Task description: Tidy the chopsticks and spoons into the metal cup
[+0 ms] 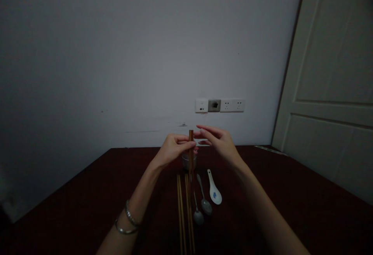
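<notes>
My left hand (176, 149) pinches a pair of brown chopsticks (191, 161) near their top ends and holds them upright above the table. Close by on the right, my right hand (217, 140) has its fingers apart beside the chopstick tops; whether a fingertip touches them I cannot tell. Behind the held pair stands a small container (185, 162), partly covered by the chopsticks and my fingers. Lighter wooden chopsticks (181, 212) lie lengthwise on the table below. To their right are two metal spoons (206, 206) and a white soup spoon (215, 193) with a blue mark.
The dark red table (116, 192) reaches back to a pale wall (131, 53). A row of sockets (232, 105) is set in the wall above the table's back edge. A light panelled door (329, 72) stands at the right.
</notes>
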Available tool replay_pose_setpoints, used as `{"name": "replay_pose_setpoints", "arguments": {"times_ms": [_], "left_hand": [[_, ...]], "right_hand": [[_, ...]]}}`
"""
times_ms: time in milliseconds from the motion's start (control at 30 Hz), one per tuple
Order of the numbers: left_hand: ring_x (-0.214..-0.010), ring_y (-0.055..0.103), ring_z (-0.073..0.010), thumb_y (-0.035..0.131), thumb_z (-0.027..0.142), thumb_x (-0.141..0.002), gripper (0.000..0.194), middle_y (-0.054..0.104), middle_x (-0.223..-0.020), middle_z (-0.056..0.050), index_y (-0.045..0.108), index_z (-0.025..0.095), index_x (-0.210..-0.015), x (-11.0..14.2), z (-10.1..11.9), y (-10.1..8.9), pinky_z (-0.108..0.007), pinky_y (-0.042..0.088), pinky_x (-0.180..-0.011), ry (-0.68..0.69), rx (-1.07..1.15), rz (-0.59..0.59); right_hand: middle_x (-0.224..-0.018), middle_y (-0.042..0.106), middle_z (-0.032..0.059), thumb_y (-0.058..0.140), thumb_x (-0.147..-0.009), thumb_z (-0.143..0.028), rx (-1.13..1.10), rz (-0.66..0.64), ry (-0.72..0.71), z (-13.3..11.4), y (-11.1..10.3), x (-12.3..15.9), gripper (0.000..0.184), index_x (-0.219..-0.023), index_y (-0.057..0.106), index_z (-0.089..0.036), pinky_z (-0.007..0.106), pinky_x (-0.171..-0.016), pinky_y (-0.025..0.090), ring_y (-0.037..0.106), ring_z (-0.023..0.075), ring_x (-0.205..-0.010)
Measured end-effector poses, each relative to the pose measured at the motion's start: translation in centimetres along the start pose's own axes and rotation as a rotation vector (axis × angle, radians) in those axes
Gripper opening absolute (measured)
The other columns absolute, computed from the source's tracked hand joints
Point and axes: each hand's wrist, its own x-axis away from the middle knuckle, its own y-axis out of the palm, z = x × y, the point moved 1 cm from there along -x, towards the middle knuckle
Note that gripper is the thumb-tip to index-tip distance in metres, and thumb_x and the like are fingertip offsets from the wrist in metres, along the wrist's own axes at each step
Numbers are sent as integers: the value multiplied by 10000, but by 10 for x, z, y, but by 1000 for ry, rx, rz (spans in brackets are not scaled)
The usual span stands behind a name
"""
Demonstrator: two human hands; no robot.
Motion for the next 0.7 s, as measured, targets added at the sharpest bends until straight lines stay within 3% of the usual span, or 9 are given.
{"name": "replay_pose_setpoints", "arguments": {"times_ms": [67, 167, 300, 500, 700], "left_hand": [[-681, 645, -167, 606, 281, -738, 218, 692, -761, -99, 666, 90, -825, -2, -3, -6, -295, 498, -659, -5, -1, 34], [-653, 640, -158, 622, 280, -722, 199, 686, -721, -89, 665, 88, -752, -5, -7, -13, -266, 496, -624, -5, -11, 93], [-619, 637, -155, 636, 285, -707, 197, 679, -686, -80, 655, 89, -718, -7, -11, -18, -260, 502, -599, -15, 1, 152], [-616, 634, -146, 635, 276, -702, 186, 683, -691, -80, 669, 94, -723, -8, -13, -17, -239, 496, -586, -26, -37, 161], [-616, 636, -153, 652, 283, -685, 188, 687, -701, -80, 664, 98, -720, -10, -17, -18, -250, 509, -587, -46, 4, 175]], "right_hand": [[-882, 691, 99, 628, -695, -357, -33, -62, 135, 8, -4, -3, 306, -928, 669, -163, 365, -743, 504, 641, 192, -806], [-902, 686, 100, 665, -660, -310, -30, -273, 337, 20, -5, -2, 279, -892, 679, -154, 344, -753, 492, 635, 181, -819], [-881, 683, 84, 697, -627, -293, -37, -480, 419, 35, 4, 3, 339, -927, 671, -137, 330, -763, 478, 629, 165, -789], [-860, 685, 85, 739, -568, -317, -131, -450, 378, 57, 22, 2, 363, -871, 676, -127, 366, -836, 454, 635, 179, -797], [-805, 693, 76, 727, -588, -319, -142, -414, 333, 65, 24, 1, 304, -817, 688, -124, 379, -839, 456, 641, 175, -753]]}}
